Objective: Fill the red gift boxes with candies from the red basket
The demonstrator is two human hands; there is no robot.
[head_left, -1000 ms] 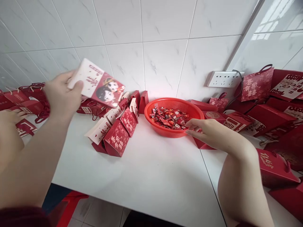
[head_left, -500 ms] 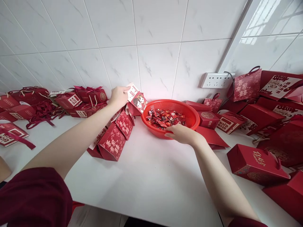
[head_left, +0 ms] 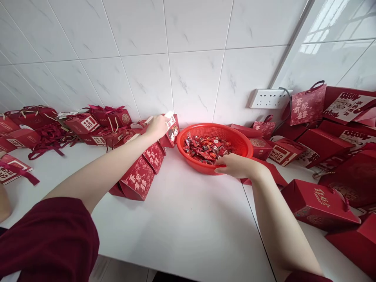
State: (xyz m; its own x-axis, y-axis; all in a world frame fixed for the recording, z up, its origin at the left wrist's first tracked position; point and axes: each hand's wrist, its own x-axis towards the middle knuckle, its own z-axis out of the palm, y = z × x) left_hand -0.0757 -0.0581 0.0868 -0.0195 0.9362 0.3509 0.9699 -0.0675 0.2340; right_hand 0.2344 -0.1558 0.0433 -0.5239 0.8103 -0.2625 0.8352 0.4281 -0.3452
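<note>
My left hand [head_left: 158,126] is closed on the top of a red gift box [head_left: 172,134] with a cartoon couple printed on it, just left of the basket. More red boxes [head_left: 138,178] with white lettering stand in a row under my left forearm. My right hand [head_left: 235,165] grips the near right rim of a red plastic basket [head_left: 202,169], thumb on the outside and the other fingers mostly hidden. Inside the basket lies a heap of small red-wrapped candies [head_left: 205,149].
Red boxes with ribbons [head_left: 110,119] line the wall at left. Many more boxes [head_left: 320,201] crowd the right side. A white socket strip [head_left: 270,98] with a cable is near the wall. Part of another person's arm [head_left: 4,203] shows at the left edge.
My left hand has moved right and down, bringing the cartoon box lower and more upright beside the other boxes. The basket has shifted slightly right with my right hand.
</note>
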